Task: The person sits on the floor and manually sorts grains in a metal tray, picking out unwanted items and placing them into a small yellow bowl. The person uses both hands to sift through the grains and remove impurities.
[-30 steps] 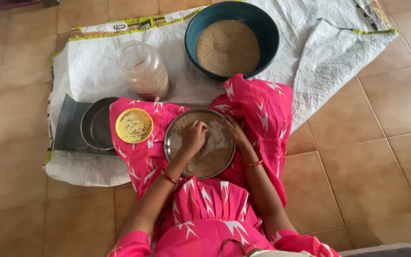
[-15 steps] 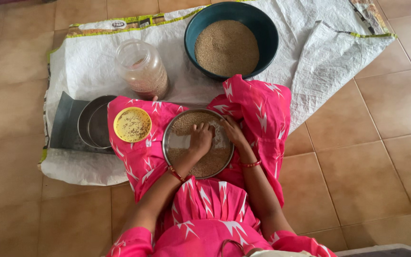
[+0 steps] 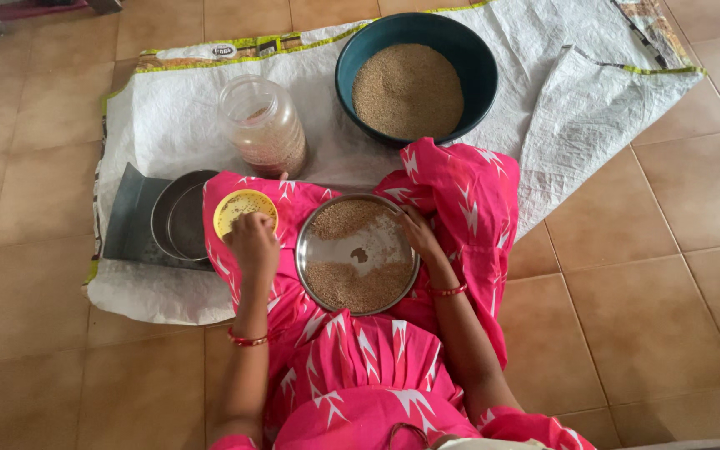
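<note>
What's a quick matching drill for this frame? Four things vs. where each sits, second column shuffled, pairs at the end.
Things:
1. steel plate
2. yellow bowl
3. teal bowl
4. clear jar

Places:
A. on the white sack, far side, full of grain
B. on the lap, right hand at its rim
C. on the white sack, left of the teal bowl
D. on the left knee, left hand over it

Pairs: 1-B, 2-D, 3-A, 4-C
</note>
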